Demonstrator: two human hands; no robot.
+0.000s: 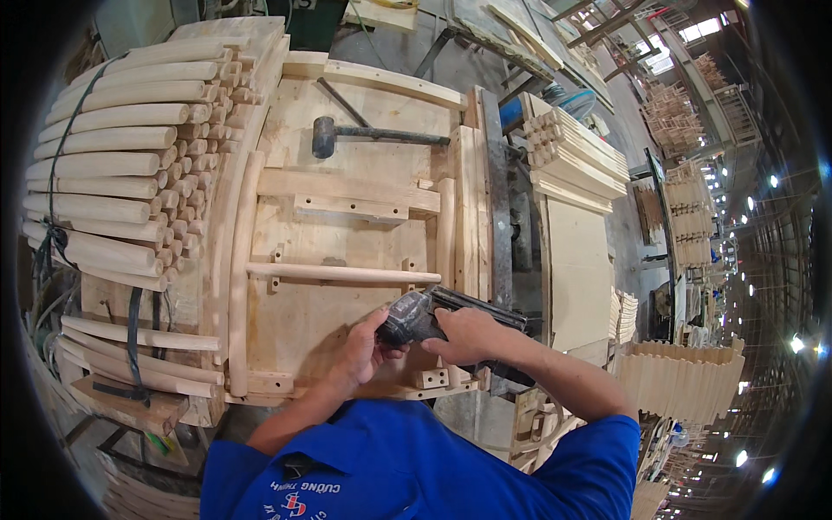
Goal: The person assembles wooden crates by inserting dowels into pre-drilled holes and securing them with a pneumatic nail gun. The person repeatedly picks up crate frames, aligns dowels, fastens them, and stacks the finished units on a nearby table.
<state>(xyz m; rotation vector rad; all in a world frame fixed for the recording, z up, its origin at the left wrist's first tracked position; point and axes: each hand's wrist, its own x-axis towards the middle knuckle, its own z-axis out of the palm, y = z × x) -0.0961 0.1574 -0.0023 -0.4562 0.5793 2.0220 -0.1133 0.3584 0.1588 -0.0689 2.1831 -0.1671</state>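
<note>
Both of my hands are on a black nail gun [414, 319] above the near right part of a wooden jig board [347, 95]. My left hand [362, 351] supports its rounded head, fingers curled under it. My right hand [468, 336] is wrapped around its body, partly hiding it. Just beyond the gun lies a round wooden rail [347, 273], crossing from a long curved wooden post [241, 286] on the left toward a shorter post [446, 234] on the right. Farther up lies a flat wooden crosspiece [347, 189] with a drilled block [351, 210] beside it.
A black mallet [324, 137] lies at the board's far side. Stacked turned wooden legs [113, 165], bound with a strap, stand on the left. A metal edge [500, 199] runs along the right, with bundled wooden slats [576, 156] and a pale panel [576, 269] beyond.
</note>
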